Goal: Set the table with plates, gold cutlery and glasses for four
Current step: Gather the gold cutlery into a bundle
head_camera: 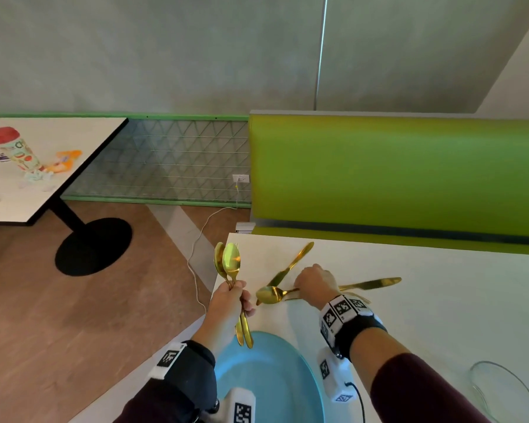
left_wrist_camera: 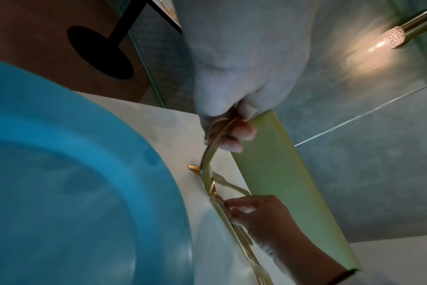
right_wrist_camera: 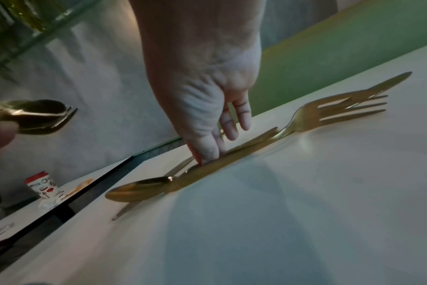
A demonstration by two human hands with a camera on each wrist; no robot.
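The gold cutlery was split between hand and table. A loose spoon (head_camera: 269, 295) lay on the white table (head_camera: 425, 315) beyond the blue plate (head_camera: 266, 380), its bowl towards the table's left edge, with a fork (right_wrist_camera: 339, 113) and two knives (head_camera: 290, 265) fanned out around it, the handles crossing near the middle of the pile. The right hand (head_camera: 313, 282) reached down into that crossing point; its fingertips (right_wrist_camera: 207, 152) pressed on the handles where spoon and fork overlapped, apparently to pinch one free, though the wrist view was too blurred to say whether any piece was truly gripped or only touched.

The left hand (head_camera: 229, 303) was clenched round a bunch of cutlery (head_camera: 231, 264), at least two spoons and what looked like a fork, held upright with the bowls up and the handle ends hanging over the plate's far rim. Holding them as a bundle probably kept the sorted pieces together while the other hand picked up the rest.

A clear glass bowl (head_camera: 501, 392) sat near the right forearm. Behind the table ran a green bench back (head_camera: 394, 169); off to the left stood another table (head_camera: 43, 166) carrying a red-lidded cup (head_camera: 13, 148).
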